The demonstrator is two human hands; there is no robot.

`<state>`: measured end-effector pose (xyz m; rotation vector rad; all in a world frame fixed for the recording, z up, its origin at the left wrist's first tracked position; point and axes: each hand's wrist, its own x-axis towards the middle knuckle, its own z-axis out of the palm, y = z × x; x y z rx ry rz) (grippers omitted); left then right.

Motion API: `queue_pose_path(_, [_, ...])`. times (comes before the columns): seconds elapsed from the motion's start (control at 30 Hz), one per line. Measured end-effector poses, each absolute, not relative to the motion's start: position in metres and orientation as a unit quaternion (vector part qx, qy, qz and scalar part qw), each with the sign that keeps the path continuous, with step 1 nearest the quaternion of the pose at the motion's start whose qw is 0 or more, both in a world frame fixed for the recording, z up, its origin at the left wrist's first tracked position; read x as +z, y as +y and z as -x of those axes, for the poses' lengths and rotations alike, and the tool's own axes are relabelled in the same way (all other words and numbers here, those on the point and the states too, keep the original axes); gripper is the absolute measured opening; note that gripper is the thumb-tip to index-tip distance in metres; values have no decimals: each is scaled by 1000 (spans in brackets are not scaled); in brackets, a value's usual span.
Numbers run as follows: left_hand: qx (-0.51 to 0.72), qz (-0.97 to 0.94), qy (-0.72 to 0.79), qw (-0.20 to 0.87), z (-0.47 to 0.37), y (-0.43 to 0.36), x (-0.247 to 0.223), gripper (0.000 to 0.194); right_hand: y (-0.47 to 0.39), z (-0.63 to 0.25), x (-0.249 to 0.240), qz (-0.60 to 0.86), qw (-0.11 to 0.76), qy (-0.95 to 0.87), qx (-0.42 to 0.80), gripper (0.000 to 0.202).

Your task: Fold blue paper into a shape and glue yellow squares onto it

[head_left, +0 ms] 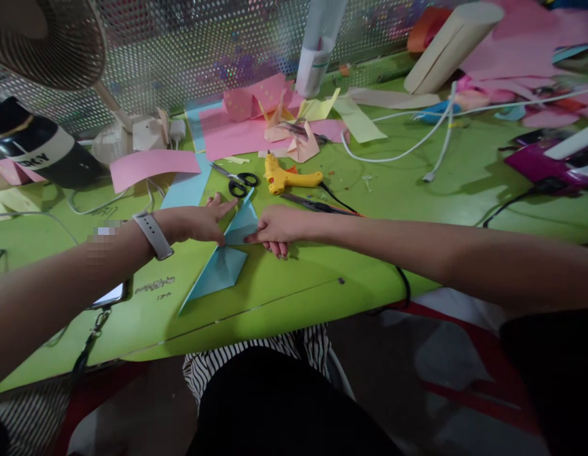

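Observation:
A folded sheet of light-blue paper (pixel 220 272) lies on the green table, with two pointed wings meeting at a narrow pinched middle. My left hand (pixel 201 218) comes in from the left, a grey watch strap (pixel 154 235) on its wrist. Its fingers are spread, and one digit presses down at the paper's middle. My right hand (pixel 279 227) is closed at the right edge of the upper wing, fingers curled under and the paper's edge at its fingertips. Black-handled scissors (pixel 242 183) lie just beyond the paper, next to a yellow glue gun (pixel 288 177).
Pink paper (pixel 218 136) and cut scraps lie at the back. A fan (pixel 118 136) and a dark bottle (pixel 47 149) stand at left, with a phone (pixel 111 294) partly under my left forearm. White cables (pixel 407 152) and a cardboard tube (pixel 450 47) are at right. Dark pliers-like tool (pixel 312 204) lies beyond my right wrist.

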<state>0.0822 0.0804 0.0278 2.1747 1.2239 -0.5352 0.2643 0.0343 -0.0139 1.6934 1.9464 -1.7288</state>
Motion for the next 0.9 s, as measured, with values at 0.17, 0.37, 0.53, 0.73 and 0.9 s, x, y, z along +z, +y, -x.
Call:
queue_pose_path(0.17, [-169, -794, 498, 303, -80, 69, 33, 108, 33, -268, -7, -532, 9, 633, -562, 47])
queue_pose_path(0.37, [68, -903, 417, 78, -59, 3, 22, 66, 39, -281, 6, -521, -205, 764, -321, 23])
queue_pose_path(0.53, [101, -949, 294, 54, -40, -33, -3, 34, 57, -272, -7, -423, -157, 889, -74, 22])
queue_pose_path(0.73, [99, -943, 307, 80, -13, -31, -7, 34, 73, -259, -19, -370, -94, 924, -24, 10])
queue_pose_path(0.9, [107, -933, 341, 29, 8, -36, -6, 32, 67, -254, -7, -376, -80, 922, -44, 11])
